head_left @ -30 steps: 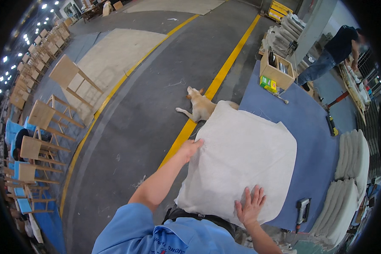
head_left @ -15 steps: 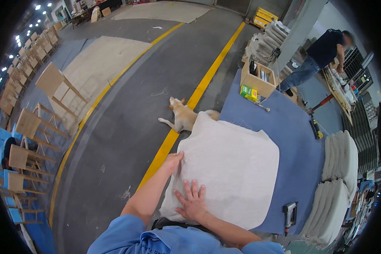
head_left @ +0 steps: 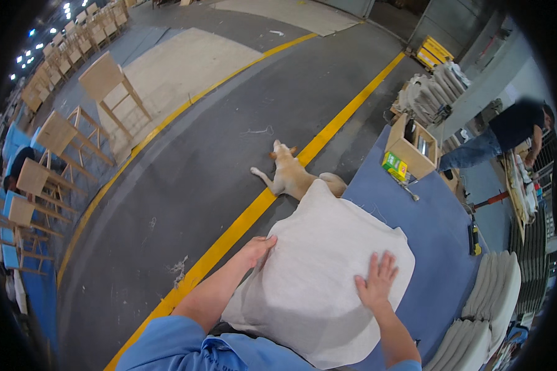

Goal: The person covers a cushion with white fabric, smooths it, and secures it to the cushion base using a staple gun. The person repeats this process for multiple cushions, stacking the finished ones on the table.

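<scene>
A large pale grey-white fabric sheet (head_left: 319, 272) lies draped over something on the blue-topped table (head_left: 439, 235). My left hand (head_left: 258, 248) holds the sheet's left edge, fingers curled around it. Flat on the sheet's right part rests my right hand (head_left: 376, 281), fingers spread. Blue sleeves cover both upper arms at the bottom of the view.
A tan dog (head_left: 294, 175) lies on the grey floor by the yellow line (head_left: 229, 238), just beyond the table. A wooden box (head_left: 413, 145) and a green packet (head_left: 394, 165) stand at the table's far end. White cushions (head_left: 489, 303) stack at right. Wooden chairs (head_left: 56, 133) line the left. Another person (head_left: 504, 133) works at far right.
My right hand has slid from the sheet's near left part across to its right side. The left hand stays at the left edge.
</scene>
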{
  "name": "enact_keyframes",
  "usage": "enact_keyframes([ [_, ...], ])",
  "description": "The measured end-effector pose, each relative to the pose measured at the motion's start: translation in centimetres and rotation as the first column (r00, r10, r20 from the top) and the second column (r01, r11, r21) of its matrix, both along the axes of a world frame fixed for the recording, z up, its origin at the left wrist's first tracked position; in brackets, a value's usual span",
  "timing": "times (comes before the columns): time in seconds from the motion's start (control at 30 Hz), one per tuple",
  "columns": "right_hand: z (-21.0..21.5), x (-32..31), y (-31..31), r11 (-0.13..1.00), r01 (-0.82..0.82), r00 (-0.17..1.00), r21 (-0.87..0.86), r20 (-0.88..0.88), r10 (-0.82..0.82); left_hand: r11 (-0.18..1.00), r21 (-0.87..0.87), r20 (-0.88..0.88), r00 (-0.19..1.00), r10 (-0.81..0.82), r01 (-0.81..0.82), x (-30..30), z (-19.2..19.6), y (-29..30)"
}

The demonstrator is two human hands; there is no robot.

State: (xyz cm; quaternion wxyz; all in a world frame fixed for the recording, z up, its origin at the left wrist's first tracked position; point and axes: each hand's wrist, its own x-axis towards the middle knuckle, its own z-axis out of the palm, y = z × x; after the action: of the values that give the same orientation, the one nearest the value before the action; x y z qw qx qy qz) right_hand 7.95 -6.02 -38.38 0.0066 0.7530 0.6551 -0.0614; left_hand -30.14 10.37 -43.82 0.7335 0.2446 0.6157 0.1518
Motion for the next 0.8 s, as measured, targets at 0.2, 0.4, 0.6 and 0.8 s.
enact_keyframes([
  [0.2, 0.3, -11.7, 12.2, 0.977, -0.198, 0.98, -0.075, -0.046, 0.195, 0.991, -0.135, 0.177, 0.983, 0.046, -0.023, -1.1, -4.0, 0.3],
  [0.4, -0.2, -16.5, 17.5, 0.949, -0.247, 0.969, -0.197, -0.039, 0.244, 0.968, -0.25, 0.317, 0.945, 0.082, 0.0, -0.7, -5.4, 0.2],
  [0.6, -1.0, -16.6, 17.4, 0.96, -0.256, 0.966, -0.111, -0.049, 0.252, 0.984, -0.169, 0.313, 0.95, -0.002, 0.058, -2.9, -4.8, 1.7],
  [0.8, -0.5, -16.7, 17.6, 0.961, -0.264, 0.964, -0.078, -0.052, 0.261, 0.97, -0.2, 0.519, 0.855, -0.016, 0.14, -5.4, -3.7, 3.3],
])
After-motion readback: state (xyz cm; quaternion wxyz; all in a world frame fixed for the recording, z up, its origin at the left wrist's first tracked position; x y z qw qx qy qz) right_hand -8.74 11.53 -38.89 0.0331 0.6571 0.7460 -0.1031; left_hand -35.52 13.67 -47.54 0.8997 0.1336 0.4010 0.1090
